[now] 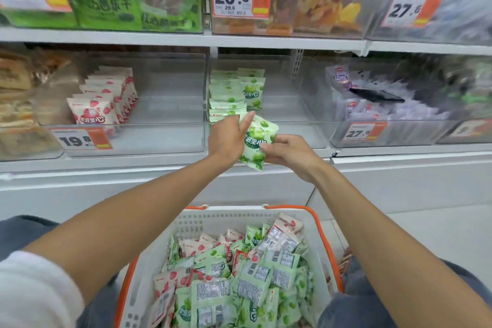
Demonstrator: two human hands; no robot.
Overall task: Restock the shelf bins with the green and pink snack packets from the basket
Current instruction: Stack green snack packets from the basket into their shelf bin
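Note:
A green snack packet point(257, 141) is held between both hands in front of the middle clear bin point(279, 104). My left hand point(227, 138) grips its left edge and my right hand point(288, 153) pinches its right side. Inside that bin, several green packets point(234, 93) stand in rows at the left. The bin to the left point(165, 104) holds a row of pink packets point(103, 100). Below, a white basket with orange rim point(202, 221) is full of mixed green and pink packets point(239, 279).
A right-hand bin point(394, 130) holds purple packets and a dark flat object point(376, 95). The upper shelf carries bins of green bags and dried fruit with price tags. A white shelf ledge point(133, 176) runs below the bins. My knees flank the basket.

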